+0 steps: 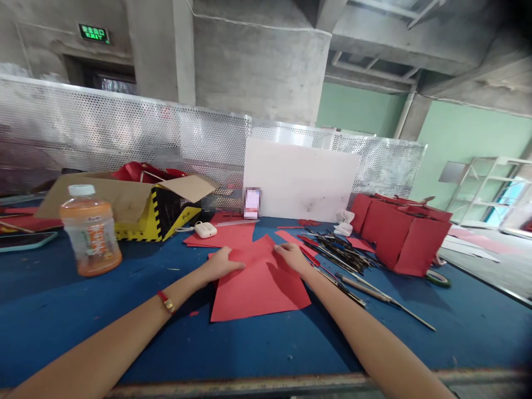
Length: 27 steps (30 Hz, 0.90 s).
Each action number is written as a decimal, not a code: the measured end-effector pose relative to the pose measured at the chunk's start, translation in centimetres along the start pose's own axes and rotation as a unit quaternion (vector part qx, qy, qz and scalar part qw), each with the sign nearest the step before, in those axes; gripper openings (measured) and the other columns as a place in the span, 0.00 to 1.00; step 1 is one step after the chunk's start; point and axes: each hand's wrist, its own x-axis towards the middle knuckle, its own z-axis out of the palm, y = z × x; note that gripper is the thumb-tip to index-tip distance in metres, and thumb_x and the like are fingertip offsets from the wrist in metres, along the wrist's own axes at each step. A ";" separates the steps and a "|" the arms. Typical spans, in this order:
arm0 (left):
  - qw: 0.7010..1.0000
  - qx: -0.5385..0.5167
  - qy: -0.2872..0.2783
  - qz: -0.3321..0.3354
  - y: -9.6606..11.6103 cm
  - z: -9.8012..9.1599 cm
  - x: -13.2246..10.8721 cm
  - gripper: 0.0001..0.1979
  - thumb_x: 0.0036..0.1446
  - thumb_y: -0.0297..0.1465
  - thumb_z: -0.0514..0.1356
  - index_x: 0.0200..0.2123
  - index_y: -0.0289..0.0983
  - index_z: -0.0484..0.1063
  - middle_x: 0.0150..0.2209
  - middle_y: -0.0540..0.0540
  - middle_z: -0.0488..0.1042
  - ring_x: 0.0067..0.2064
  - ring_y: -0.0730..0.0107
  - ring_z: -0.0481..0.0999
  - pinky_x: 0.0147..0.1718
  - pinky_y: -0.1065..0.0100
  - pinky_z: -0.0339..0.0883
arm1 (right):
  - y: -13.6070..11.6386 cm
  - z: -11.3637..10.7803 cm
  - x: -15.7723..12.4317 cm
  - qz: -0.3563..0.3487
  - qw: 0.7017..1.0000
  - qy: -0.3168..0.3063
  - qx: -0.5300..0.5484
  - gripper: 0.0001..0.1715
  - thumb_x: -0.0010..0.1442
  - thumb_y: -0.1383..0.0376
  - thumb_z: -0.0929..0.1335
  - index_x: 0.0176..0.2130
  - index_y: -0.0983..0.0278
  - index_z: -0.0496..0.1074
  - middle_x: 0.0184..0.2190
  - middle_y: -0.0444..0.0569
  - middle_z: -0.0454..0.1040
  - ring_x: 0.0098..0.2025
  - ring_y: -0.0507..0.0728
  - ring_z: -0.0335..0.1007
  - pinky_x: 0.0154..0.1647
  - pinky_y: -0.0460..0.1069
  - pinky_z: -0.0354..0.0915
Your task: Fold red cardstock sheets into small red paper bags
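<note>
A red paper sheet lies on the blue table in front of me. My left hand rests on the sheet's upper left corner, fingers curled and pressing down on the paper. On the sheet's upper right edge, my right hand pinches the paper with its fingers together. A red bracelet circles my left wrist. More red sheets lie just behind.
An orange drink bottle stands at left beside an open cardboard box. White earbuds case, a white board, a pile of dark sticks, folded red bags and a tape roll surround the sheet.
</note>
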 end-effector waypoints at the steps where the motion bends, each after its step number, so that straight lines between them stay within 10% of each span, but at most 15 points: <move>1: 1.000 -0.005 0.000 0.009 -0.1 0.1 0.1 0.22 0.32 0.37 0.68 0.34 0.37 0.70 0.42 0.39 0.80 0.46 0.46 0.77 0.35 0.64 0.71 | 0.0 0.0 0.0 0.002 1.000 0.006 0.005 0.22 0.53 0.53 0.66 0.28 0.68 0.78 0.24 0.49 0.75 0.30 0.57 0.70 0.32 0.48 0.62; 17: 0.996 -0.033 0.041 0.070 -0.7 -0.2 1.3 0.07 0.43 0.35 0.62 0.25 0.37 0.70 0.28 0.47 0.78 0.37 0.52 0.79 0.29 0.65 0.67 | 0.0 -0.7 0.2 0.048 0.986 0.126 0.094 0.20 0.48 0.59 0.65 0.34 0.69 0.79 0.32 0.52 0.79 0.38 0.61 0.73 0.36 0.50 0.66; 27: 0.996 -0.042 0.045 0.062 -1.0 -0.1 1.5 0.14 0.41 0.34 0.63 0.34 0.35 0.73 0.36 0.43 0.80 0.46 0.48 0.77 0.37 0.63 0.69 | 0.4 -0.9 0.4 0.070 0.979 0.167 0.089 0.24 0.46 0.63 0.65 0.42 0.69 0.77 0.41 0.56 0.79 0.45 0.63 0.74 0.42 0.51 0.67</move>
